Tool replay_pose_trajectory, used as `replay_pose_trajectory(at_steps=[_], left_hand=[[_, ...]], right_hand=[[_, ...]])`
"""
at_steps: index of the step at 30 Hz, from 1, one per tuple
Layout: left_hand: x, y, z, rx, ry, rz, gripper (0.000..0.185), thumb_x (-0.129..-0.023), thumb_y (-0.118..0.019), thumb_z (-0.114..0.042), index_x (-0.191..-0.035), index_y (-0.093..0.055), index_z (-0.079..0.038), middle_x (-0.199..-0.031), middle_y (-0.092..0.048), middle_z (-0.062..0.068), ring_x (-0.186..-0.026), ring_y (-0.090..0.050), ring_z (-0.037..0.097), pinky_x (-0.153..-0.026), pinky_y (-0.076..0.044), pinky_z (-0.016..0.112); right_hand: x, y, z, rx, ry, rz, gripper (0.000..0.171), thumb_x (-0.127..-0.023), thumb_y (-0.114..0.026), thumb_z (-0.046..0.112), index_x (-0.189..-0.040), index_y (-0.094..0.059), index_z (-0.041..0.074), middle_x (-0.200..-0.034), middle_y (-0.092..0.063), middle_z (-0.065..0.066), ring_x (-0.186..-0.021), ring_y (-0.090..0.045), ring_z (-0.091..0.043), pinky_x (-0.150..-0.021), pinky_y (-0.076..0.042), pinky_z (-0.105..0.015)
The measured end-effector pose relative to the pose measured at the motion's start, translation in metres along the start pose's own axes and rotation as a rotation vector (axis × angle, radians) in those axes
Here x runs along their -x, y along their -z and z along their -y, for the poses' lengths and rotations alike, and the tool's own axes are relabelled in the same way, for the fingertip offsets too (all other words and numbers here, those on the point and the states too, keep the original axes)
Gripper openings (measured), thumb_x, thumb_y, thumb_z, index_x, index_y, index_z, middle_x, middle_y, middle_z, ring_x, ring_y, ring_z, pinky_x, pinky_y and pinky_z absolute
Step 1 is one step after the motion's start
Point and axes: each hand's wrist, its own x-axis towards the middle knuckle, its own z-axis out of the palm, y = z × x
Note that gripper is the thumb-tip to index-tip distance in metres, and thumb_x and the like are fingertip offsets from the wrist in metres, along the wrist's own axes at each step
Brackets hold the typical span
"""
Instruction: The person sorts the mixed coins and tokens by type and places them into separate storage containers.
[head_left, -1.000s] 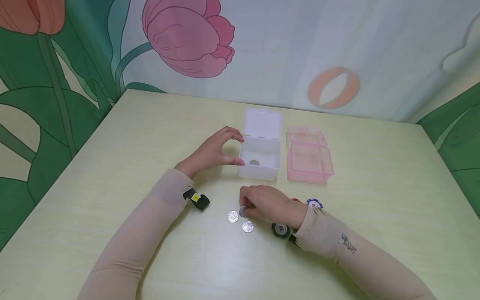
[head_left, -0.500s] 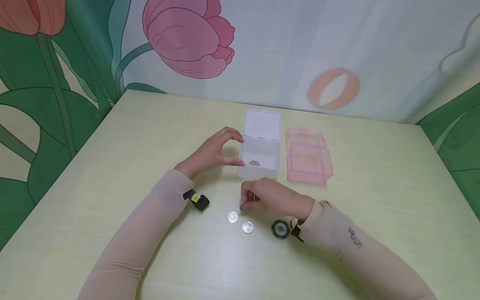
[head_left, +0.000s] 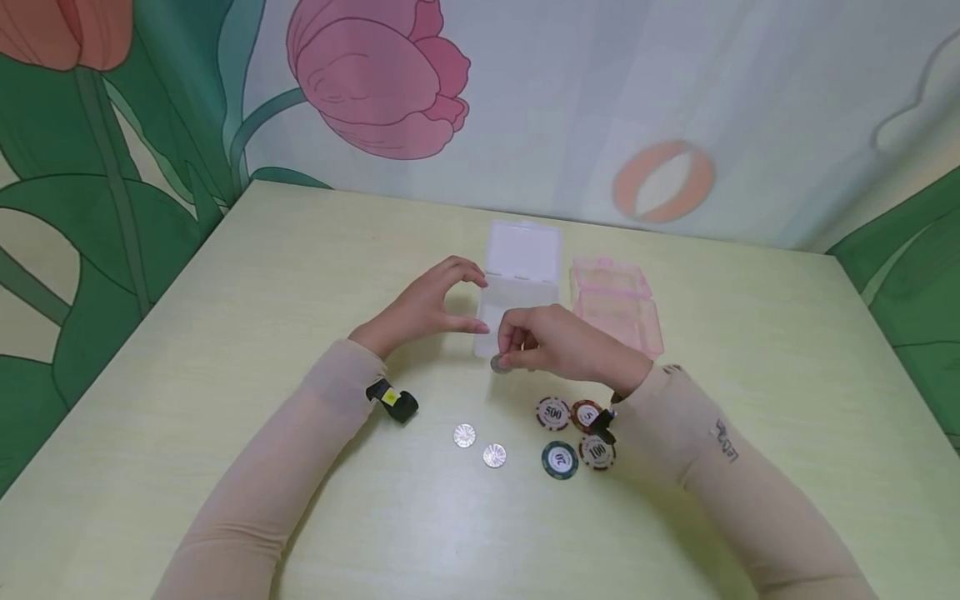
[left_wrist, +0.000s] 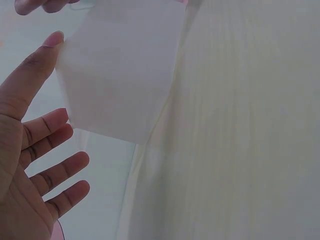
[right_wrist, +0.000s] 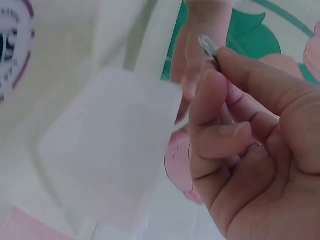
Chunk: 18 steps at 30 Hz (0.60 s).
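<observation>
In the head view my left hand [head_left: 423,302] rests against the left side of an open white plastic box [head_left: 491,343]. Its thumb touches near the front corner and its fingertips near the hinge, with the fingers only loosely bent. My right hand [head_left: 558,340] pinches a silver coin [head_left: 498,364] between thumb and forefinger, just in front of the box's front wall. The right wrist view also shows that coin [right_wrist: 208,46] edge-on at the fingertips. The right hand hides most of the box's inside. Two silver coins [head_left: 464,435] lie flat on the table nearer me.
An open pink see-through box [head_left: 617,323] stands right of the white one, partly behind my right hand. Several poker chips [head_left: 559,460] lie on the pale table [head_left: 390,508] below my right wrist. A flower-printed curtain [head_left: 540,108] hangs behind the table.
My right hand has lifted a coin from the table and carried it up toward the white box, uncovering the poker chips. The left hand has stayed in place.
</observation>
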Motion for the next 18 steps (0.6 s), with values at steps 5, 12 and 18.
replay_pose_trajectory(at_steps=[5,12,18], left_hand=[[0.000,0.000,0.000,-0.001,0.027,0.015,0.060,-0.073,-0.084,-0.028,-0.122,-0.057,-0.007,-0.134,-0.051,0.008,-0.133,-0.042,0.023,-0.115,-0.033,0.039],[0.000,0.001,0.000,-0.016,0.021,0.017,0.060,-0.072,-0.084,-0.028,-0.122,-0.058,-0.007,-0.134,-0.052,0.008,-0.132,-0.043,0.024,-0.115,-0.034,0.039],[0.000,0.001,-0.001,-0.030,0.023,0.019,0.060,-0.073,-0.084,-0.029,-0.122,-0.058,-0.008,-0.134,-0.052,0.008,-0.133,-0.042,0.024,-0.115,-0.034,0.039]], right_hand=[[-0.003,0.011,-0.006,-0.031,-0.050,-0.050,0.011,-0.087,-0.070,0.015,-0.090,-0.062,0.010,-0.079,-0.066,-0.006,-0.066,-0.054,-0.014,-0.061,-0.046,-0.026],[-0.011,0.021,-0.018,-0.044,-0.121,-0.124,0.013,-0.089,-0.069,0.016,-0.093,-0.059,0.008,-0.084,-0.064,-0.010,-0.072,-0.058,-0.025,-0.066,-0.049,-0.027],[-0.024,0.019,-0.030,-0.006,-0.152,-0.166,0.012,-0.090,-0.067,0.015,-0.093,-0.059,0.007,-0.084,-0.064,-0.009,-0.070,-0.053,-0.018,-0.064,-0.047,-0.026]])
